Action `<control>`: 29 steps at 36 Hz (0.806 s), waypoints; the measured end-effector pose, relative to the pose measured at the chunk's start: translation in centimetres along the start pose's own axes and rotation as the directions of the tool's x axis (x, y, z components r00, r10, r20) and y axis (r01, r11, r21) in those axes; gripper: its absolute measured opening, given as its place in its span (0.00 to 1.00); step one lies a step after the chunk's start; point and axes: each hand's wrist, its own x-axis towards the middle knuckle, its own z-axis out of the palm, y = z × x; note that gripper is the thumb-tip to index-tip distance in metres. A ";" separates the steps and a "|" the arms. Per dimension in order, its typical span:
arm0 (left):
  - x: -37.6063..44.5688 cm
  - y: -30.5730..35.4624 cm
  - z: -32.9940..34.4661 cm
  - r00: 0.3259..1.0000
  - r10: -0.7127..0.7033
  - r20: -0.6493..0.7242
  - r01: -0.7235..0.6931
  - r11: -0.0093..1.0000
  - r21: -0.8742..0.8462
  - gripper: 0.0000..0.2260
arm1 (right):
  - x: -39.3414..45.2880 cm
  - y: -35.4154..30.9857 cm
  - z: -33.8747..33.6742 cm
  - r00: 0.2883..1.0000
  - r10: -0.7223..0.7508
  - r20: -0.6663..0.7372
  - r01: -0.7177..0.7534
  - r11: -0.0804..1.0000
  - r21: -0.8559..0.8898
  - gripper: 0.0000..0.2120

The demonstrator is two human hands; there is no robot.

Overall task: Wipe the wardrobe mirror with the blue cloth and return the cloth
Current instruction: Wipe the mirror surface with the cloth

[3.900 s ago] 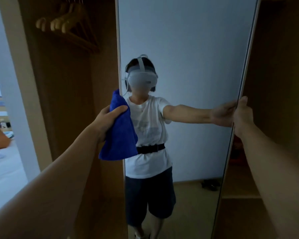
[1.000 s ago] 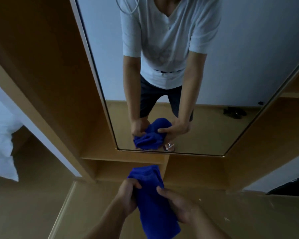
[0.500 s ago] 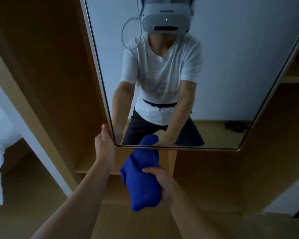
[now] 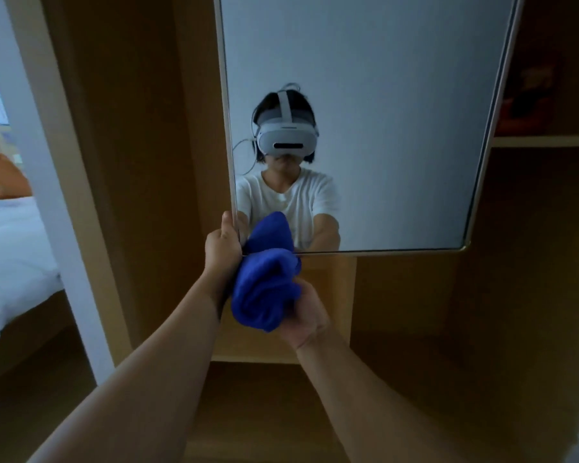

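The wardrobe mirror point(image 4: 398, 111) fills the upper middle of the head view, framed in thin metal and mounted on a swung-out door. My left hand point(image 4: 222, 246) grips the mirror's left edge near its bottom corner. My right hand point(image 4: 303, 317) holds the bunched blue cloth point(image 4: 264, 292) just under the mirror's bottom edge, its top touching the lower left corner. The cloth and both arms are reflected in the glass.
Wooden wardrobe panels point(image 4: 141, 162) stand to the left of the mirror, and a shelf point(image 4: 545, 141) sits at the right. A bed with white bedding point(image 4: 10, 262) lies at the far left beyond a white post. Wooden floor is below.
The view has tilted up and I am closer to the mirror. My left hand stays on the mirror's left edge. My right hand has lifted the cloth up to the mirror's bottom left corner.
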 end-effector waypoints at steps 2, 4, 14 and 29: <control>-0.2 -0.1 -0.1 0.999 0.013 0.036 -0.013 1.000 -0.020 0.21 | 0.7 0.4 0.7 0.999 0.003 -0.034 -0.002 1.000 0.022 0.16; -0.6 -0.1 -0.3 0.998 0.019 0.066 -0.016 0.999 -0.045 0.21 | 1.4 0.9 1.4 0.998 -0.011 -0.066 0.016 0.997 0.081 0.21; -0.8 -0.6 -0.3 0.977 0.057 0.206 -0.020 0.983 -0.180 0.29 | 2.6 0.3 2.5 0.984 -0.059 -0.167 0.089 0.980 0.178 0.13; -1.6 -0.3 0.8 0.999 0.014 -0.035 -0.019 0.988 -0.153 0.22 | -0.6 -4.2 0.3 0.953 -0.152 -0.261 0.192 0.972 0.134 0.12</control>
